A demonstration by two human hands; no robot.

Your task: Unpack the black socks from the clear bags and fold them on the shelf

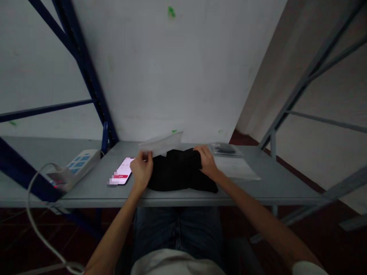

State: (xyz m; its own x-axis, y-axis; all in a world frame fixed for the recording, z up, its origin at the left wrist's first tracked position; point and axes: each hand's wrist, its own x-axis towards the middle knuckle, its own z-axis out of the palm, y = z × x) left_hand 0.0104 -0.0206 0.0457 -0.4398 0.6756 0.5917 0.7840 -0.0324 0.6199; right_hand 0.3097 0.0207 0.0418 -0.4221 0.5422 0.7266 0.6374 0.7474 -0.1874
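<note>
A black folded cloth (177,173) lies near the front edge of the grey shelf, its kind not clear. My left hand (141,170) is at the cloth's left end, thumb and fingers pinching the near corner of a translucent whitish plastic bag (164,144). That bag stands tilted up behind the cloth, and its lower edge is hidden by it. At the other end, my right hand (207,161) is closed over the cloth's upper right edge, with the fingertips partly hidden against the black fabric.
Left of the cloth lies a lit phone (124,171). Farther left, a white power strip (83,164) with a cable sits beside a blue post (90,80). To the right are a flat clear bag (237,169) and a packaged dark item (225,149). A white wall (183,76) rises behind.
</note>
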